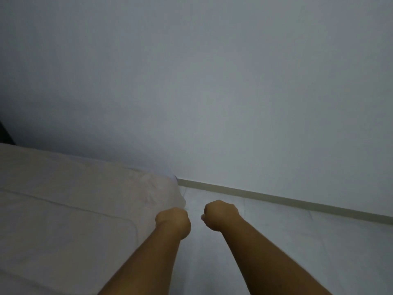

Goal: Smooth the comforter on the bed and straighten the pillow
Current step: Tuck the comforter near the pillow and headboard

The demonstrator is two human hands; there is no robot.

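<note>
Comforter lies beside the wall. Left hand, fingers curled, meets its corner; right hand is fisted nearby; contents of either grip cannot be told.

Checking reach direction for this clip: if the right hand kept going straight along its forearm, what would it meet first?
Probably the pale bed surface just ahead of the right hand, then the wall behind its edge strip; depth is unclear.
</note>
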